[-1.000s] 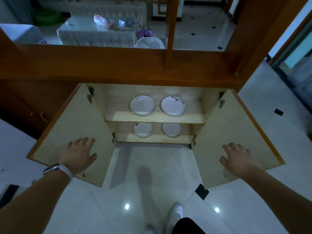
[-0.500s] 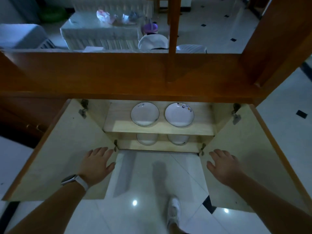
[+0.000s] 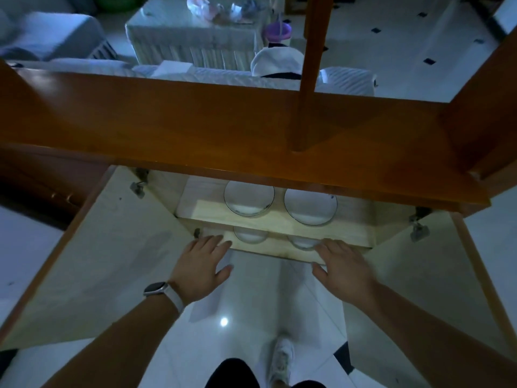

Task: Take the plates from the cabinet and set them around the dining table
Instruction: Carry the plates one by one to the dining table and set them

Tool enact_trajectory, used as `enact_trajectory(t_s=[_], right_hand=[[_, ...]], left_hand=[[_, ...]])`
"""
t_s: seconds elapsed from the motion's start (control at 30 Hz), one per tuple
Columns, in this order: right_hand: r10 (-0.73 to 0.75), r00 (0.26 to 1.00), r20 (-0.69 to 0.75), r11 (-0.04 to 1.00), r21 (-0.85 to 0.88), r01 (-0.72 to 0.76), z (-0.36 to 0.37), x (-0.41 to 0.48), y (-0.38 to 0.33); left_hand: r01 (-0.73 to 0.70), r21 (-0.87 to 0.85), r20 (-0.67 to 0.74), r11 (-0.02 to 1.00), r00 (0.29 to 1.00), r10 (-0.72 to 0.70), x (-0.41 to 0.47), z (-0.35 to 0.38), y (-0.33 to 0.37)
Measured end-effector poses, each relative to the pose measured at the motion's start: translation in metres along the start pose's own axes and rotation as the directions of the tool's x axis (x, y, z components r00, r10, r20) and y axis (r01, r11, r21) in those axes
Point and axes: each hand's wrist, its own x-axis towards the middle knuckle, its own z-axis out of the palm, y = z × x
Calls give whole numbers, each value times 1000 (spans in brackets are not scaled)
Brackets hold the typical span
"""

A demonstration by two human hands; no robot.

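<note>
At the bottom edge a white shoe (image 3: 282,359) stands on the glossy white floor tiles (image 3: 246,303). Both bare forearms extend forward over the floor. The left wrist wears a watch (image 3: 160,288) on a pale band.

The left hand (image 3: 201,266) is flat, palm down, its fingers (image 3: 212,242) straight and slightly spread, holding nothing; the tips lie at the front edge of the lower shelf (image 3: 277,247). The right hand (image 3: 342,266) mirrors it, fingers (image 3: 335,247) straight and spread, empty, the tips just beside the lower right plate (image 3: 300,242). Whether they touch it cannot be told.

Both cabinet doors stand wide open, the left door (image 3: 98,261) and the right door (image 3: 419,275) flanking the hands. All four plates are in the cabinet. The lower left plate (image 3: 249,236) and the lower right one are mostly hidden under the upper shelf (image 3: 201,205). On that shelf sit the upper left plate (image 3: 249,201) and upper right plate (image 3: 310,205), side by side, white with dark rims.

Above is the cabinet's brown wooden top (image 3: 195,130) with an upright wooden post (image 3: 310,79). Beyond it are white-covered sofa backs (image 3: 347,79), then a cloth-draped surface (image 3: 190,40) carrying clutter, with a purple cup (image 3: 277,30) beside it.
</note>
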Motion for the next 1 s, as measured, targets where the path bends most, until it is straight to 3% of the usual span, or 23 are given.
enact_trajectory(t_s=[0.47,0.77,1.0], right_hand=[[-42,999,4,999,33,42,15,54,-52],[24,1000,12,1000,-18,-23,43,121,-98],[60,995,73,996,64,-65,85,170,-111]], left_hand=[[-31,-106,66,994,997,39,24,28,-32],[53,-199,155,979,988,-22,64,60,-98],[81,-261,133,962,990,-47,104,101,-124]])
